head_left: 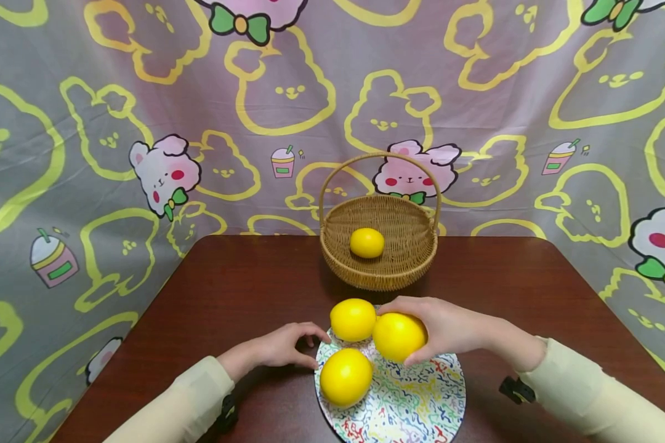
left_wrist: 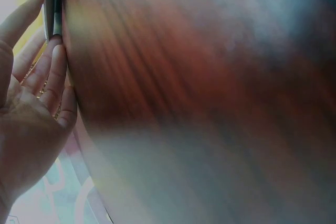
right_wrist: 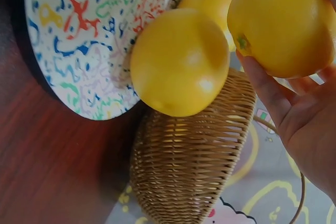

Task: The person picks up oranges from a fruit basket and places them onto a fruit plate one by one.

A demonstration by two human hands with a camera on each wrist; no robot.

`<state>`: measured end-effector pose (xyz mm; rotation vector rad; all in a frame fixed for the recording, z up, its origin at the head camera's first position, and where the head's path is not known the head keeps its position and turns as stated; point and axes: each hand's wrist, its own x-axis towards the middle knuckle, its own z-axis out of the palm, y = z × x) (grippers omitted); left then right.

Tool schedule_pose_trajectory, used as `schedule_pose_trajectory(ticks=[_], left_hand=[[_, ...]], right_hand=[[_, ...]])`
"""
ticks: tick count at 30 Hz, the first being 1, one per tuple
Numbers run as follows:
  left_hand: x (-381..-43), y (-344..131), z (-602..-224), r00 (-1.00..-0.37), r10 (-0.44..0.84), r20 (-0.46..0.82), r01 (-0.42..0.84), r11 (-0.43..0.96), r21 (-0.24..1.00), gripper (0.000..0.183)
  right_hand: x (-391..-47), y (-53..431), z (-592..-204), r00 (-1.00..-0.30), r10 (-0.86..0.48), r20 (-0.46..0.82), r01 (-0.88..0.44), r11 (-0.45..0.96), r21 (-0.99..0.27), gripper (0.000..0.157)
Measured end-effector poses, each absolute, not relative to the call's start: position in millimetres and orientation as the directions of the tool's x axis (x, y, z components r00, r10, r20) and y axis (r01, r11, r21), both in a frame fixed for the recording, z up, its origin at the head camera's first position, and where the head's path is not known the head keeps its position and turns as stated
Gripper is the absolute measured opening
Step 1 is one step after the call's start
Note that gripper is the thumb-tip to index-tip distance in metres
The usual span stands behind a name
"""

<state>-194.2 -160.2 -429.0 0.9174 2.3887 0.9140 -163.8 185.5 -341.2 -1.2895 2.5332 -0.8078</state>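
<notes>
My right hand (head_left: 440, 323) grips a lemon (head_left: 400, 337) over the round plate (head_left: 438, 394), thumb on the near side and fingers over its far side. A small green stem end shows on this held lemon (right_wrist: 283, 24) in the right wrist view. A second lemon (head_left: 353, 320) sits at the plate's far side, and another lemon (head_left: 346, 377) at its left. My left hand (head_left: 279, 346) is at the plate's left rim, fingers loosely bent, thumb and fingertips apart. In the left wrist view its fingertips (left_wrist: 58, 56) are right at the plate's edge (left_wrist: 50, 9).
Behind the plate stands a wicker basket (head_left: 379, 280) with a tall hoop handle (head_left: 377, 157); one lemon (head_left: 367, 243) lies inside. All stand on a dark reddish-brown table (head_left: 244, 277). A patterned cloth (head_left: 332, 80) hangs behind and along the sides.
</notes>
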Motion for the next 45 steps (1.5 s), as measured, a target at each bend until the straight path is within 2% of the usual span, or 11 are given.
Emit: schedule_pose_trajectory(ticks=[15,26,33,45], left_hand=[[-194,-160,-429,-0.692,0.708,-0.142,0.428,0.561,0.708,0.041],[-194,-160,-428,-0.689,0.711,-0.140,0.430,0.556,0.711,0.041],[-193,-161,-429,-0.696,0.703,-0.144,0.425,0.565,0.707,0.041],[-193,-160,-429,-0.696,0.704,-0.141,0.421,0.559,0.714,0.041]], right_hand=[[-153,183,-361,-0.567,-0.823,0.025,-0.711,0.474,-0.520,0.075],[-149,181,-376,-0.510,-0.856,0.083,-0.766,0.408,-0.496,0.074],[-149,180,-382,-0.479,-0.875,0.074,-0.784,0.388,-0.485,0.074],[-149,178,-385,-0.499,-0.866,0.021,-0.779,0.438,-0.449,0.075]])
